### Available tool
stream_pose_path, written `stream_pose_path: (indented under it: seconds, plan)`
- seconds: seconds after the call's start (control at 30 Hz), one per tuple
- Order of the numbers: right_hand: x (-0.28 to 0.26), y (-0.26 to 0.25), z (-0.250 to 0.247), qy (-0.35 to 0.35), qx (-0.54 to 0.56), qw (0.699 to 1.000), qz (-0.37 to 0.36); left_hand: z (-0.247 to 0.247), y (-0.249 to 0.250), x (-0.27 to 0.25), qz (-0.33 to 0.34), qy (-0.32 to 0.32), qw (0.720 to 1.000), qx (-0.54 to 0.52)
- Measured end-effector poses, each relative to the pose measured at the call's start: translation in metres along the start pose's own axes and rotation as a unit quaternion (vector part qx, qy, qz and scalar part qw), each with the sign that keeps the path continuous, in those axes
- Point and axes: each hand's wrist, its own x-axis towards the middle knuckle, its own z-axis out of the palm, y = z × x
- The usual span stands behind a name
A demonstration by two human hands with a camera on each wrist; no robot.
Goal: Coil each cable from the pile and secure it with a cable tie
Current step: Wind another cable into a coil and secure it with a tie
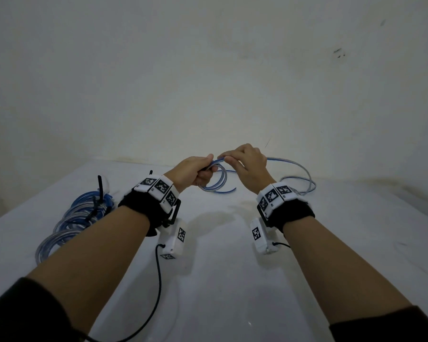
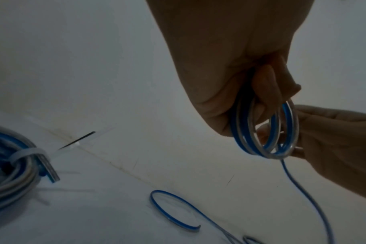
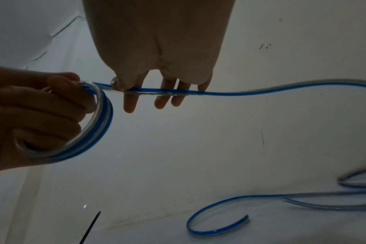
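Note:
A flat blue-and-clear cable is being wound above the white table (image 1: 232,280). My left hand (image 1: 203,170) grips a small coil (image 1: 216,180) of a few loops; the left wrist view shows the coil (image 2: 263,132) hanging from the curled fingers (image 2: 267,79). My right hand (image 1: 230,160) pinches the strand just right of the coil, and the strand (image 3: 251,92) runs across its fingers (image 3: 163,99). The loose remainder (image 1: 299,172) trails right and loops onto the table. A free cable end (image 1: 226,191) curls on the table below the hands.
At the left lie several coiled cable bundles (image 1: 82,215) bound with black ties, one tie tail (image 1: 100,190) sticking up. A white tie binds the bundle (image 2: 21,155) in the left wrist view. A loose black tie (image 3: 90,229) lies near the wall, which stands close behind the table.

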Motion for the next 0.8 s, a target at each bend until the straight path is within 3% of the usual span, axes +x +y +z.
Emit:
stream_pose_path:
  seconds: [0.27, 0.43, 0.63, 0.8]
  plan:
    - [-0.008, -0.011, 0.013, -0.027, 0.171, 0.982, 0.08, -0.006, -0.001, -0.006, 0.03, 0.041, 0.99, -0.13]
    - [-0.01, -0.015, 0.018, -0.061, 0.146, 0.986, 0.06, -0.016, 0.004, -0.007, 0.051, 0.061, 0.971, -0.227]
    - [-0.017, -0.014, 0.035, -0.059, 0.178, 0.97, 0.157, -0.03, 0.019, -0.012, 0.108, 0.09, 0.93, -0.34]
    - [-0.017, -0.016, 0.037, -0.038, 0.163, 0.97, 0.173, -0.043, 0.021, -0.014, 0.13, 0.136, 0.914, -0.359]
